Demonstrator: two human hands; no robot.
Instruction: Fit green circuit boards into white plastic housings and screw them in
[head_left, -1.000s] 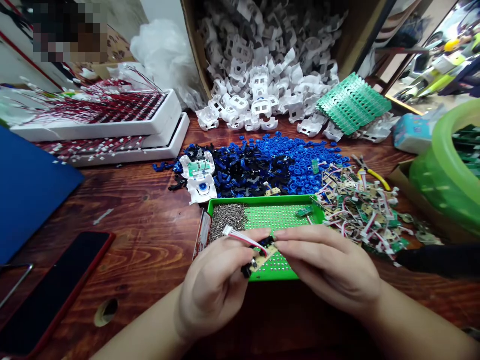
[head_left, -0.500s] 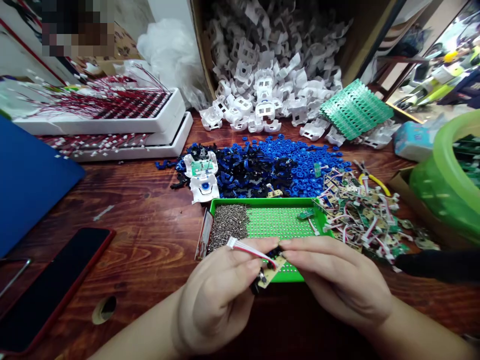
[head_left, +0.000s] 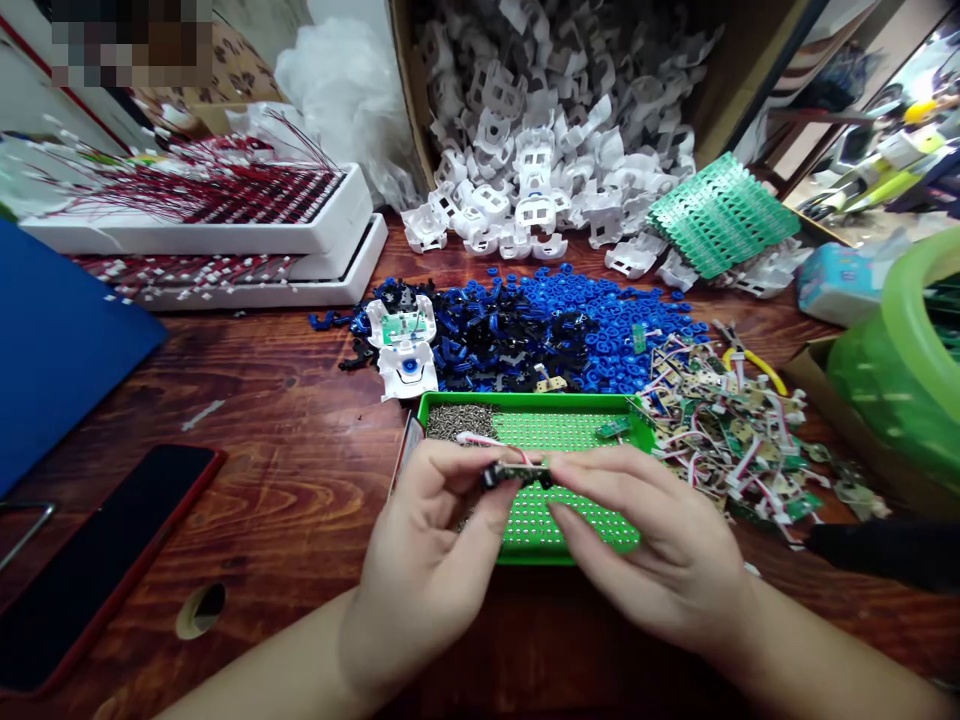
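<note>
Above the green tray (head_left: 540, 402), one circuit board (head_left: 517, 472) is held nearly edge-on, clear of the surface (head_left: 285, 400). The left hand (head_left: 431, 550) pinches its left end between thumb and fingers. The right hand (head_left: 660, 540) is part-spread: fingertips touch the right end, thumb apart below; whether it bears any load cannot be told.

Risk, as judged: the board could pivot or slip from the left pinch if the right fingertips push unevenly, and drop among the screws (head_left: 457, 420). The cable (head_left: 487, 441), lying over the left fingers, could be strained at its joint if caught or pulled.

Count: hands, two; boards held, one; trays beneath, one; loose green board (head_left: 613, 428) in the tray, one; phone (head_left: 97, 570), one; pliers (head_left: 765, 368), one pair. Screws, blue rings (head_left: 570, 300) and piled wired boards (head_left: 735, 430) are too many to count.
</note>
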